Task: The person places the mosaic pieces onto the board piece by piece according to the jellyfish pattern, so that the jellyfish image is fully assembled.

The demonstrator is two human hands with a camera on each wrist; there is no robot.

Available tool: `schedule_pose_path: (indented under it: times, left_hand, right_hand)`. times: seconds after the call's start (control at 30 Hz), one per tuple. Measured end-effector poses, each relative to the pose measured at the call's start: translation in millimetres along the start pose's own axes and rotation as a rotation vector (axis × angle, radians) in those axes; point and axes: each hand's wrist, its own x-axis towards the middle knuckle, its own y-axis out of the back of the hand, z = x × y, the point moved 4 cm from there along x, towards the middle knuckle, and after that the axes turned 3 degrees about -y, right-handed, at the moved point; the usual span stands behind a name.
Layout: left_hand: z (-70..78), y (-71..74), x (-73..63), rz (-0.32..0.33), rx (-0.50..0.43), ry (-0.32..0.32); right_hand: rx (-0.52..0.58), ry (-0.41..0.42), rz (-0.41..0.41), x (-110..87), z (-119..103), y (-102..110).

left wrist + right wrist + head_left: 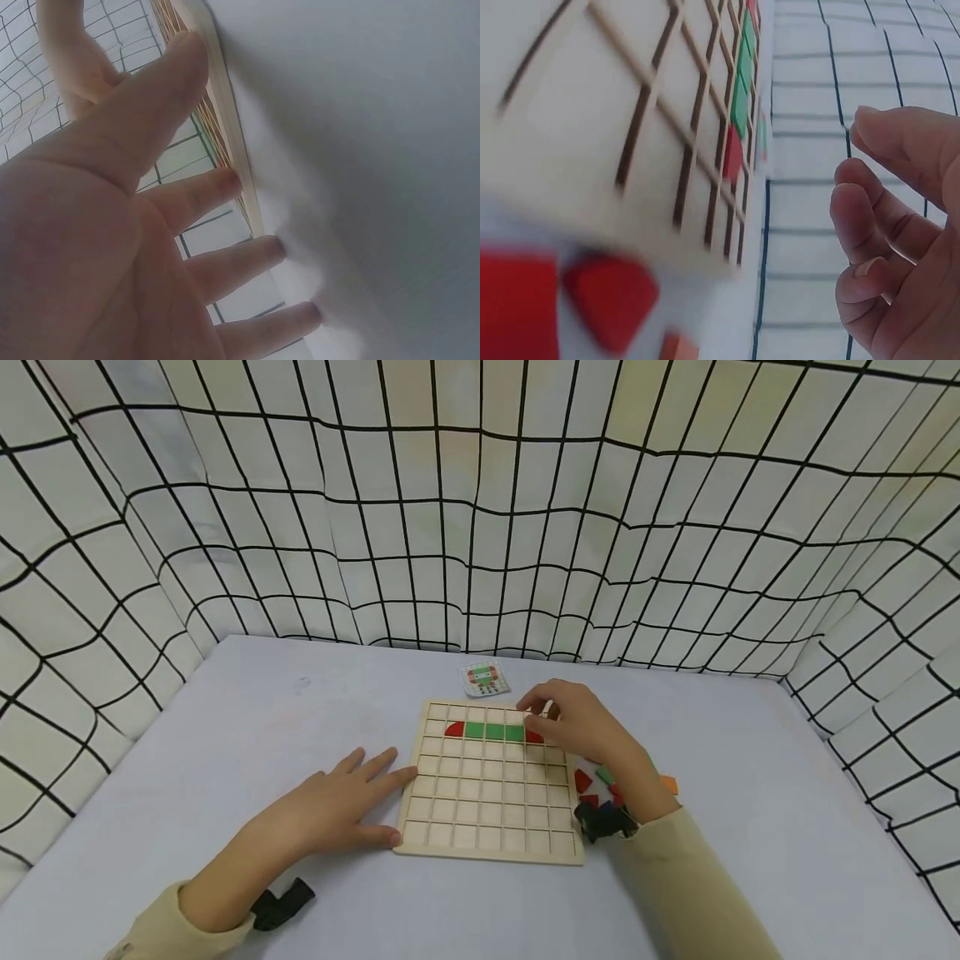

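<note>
A wooden grid board (480, 793) lies flat on the white table. One of its upper rows holds several green square tiles (494, 732), with a curved red tile (455, 729) at the left end and another red tile (533, 737) at the right end. My left hand (341, 810) has its fingers spread, with thumb and fingertips against the board's left edge. Above the board's upper right part, my right hand (576, 720) hovers by the right red tile. In the right wrist view its fingers (855, 214) are loosely bent, apart from the thumb, and hold nothing.
Loose red, green and orange pieces (582, 781) lie right of the board, partly hidden by the right wrist. A small card (484, 678) with a coloured pattern sits behind the board. Black netting (480, 510) over pale walls surrounds the table.
</note>
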Motion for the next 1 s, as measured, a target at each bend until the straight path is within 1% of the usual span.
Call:
schedule_pose_path:
  times: [0.1,0.2,0.4,0.57,0.67,0.9,1.0]
  left_hand:
    - [-1.1,0.0,0.1,-0.003,0.004,0.006]
    - [-2.2,-1.0,-0.3,-0.007,0.005,0.012]
    - [-0.4,-1.0,-1.1,-0.012,-0.022,0.009]
    - [3.0,0.0,1.4,-0.015,-0.028,0.002]
    - [4.2,0.6,2.2,-0.015,-0.026,-0.001]
    - [4.4,2.2,1.8,-0.007,-0.023,-0.003]
    - [3.7,1.4,0.8,-0.013,-0.028,0.004]
  right_hand:
    - [0.000,-0.066,0.043,-15.0,14.1,13.4]
    - [0.002,-0.114,0.072,-28.3,29.2,21.9]
    - [-0.017,-0.177,0.072,-46.2,55.1,33.8]
    - [-0.063,-0.212,0.086,-55.7,70.4,47.6]
    - [-0.082,-0.230,0.082,-60.2,77.8,52.3]
    - [-0.094,-0.271,0.050,-63.5,90.6,52.1]
    - [-0.101,-0.281,0.030,-63.8,94.1,50.6]
